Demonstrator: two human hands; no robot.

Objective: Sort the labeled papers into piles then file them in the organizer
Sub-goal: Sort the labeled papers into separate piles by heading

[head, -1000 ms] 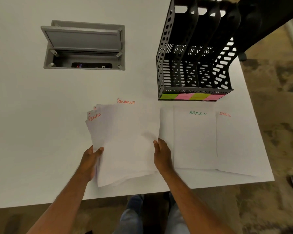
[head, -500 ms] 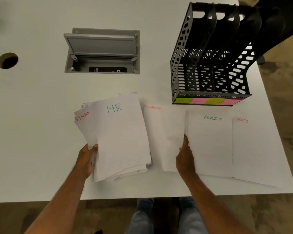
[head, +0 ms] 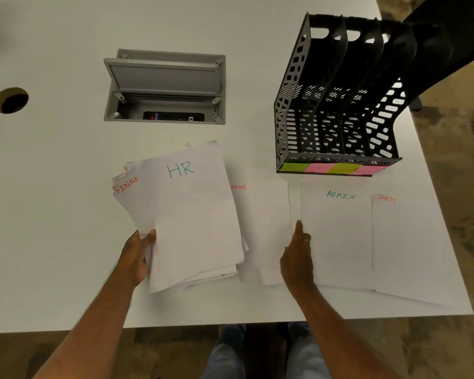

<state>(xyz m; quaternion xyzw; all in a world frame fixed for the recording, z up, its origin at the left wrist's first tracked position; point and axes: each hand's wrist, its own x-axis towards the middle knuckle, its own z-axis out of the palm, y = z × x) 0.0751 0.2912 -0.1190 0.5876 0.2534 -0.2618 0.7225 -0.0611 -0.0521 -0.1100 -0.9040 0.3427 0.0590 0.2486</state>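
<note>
My left hand (head: 137, 258) grips the lower left edge of a fanned stack of papers (head: 195, 222); its top sheet reads HR and sheets under it read FINANCE. My right hand (head: 297, 255) lies flat with its fingers together on the right edge of a FINANCE sheet (head: 266, 231) on the table. To the right lie an ADMIN sheet (head: 337, 236) and a SPORTS sheet (head: 405, 247), side by side. The black organizer (head: 337, 105) stands behind them with several slots and green and pink sticky notes along its front.
The white table (head: 52, 214) has an open grey cable box (head: 164, 88) behind the stack and a round cable hole (head: 10, 100) at the far left. Its front edge runs just below my wrists; its right edge lies past the SPORTS sheet.
One second ago both hands held the stack with a FINANCE sheet on top. My right hand carried that sheet rightwards and laid it on the table, baring the HR sheet.
</note>
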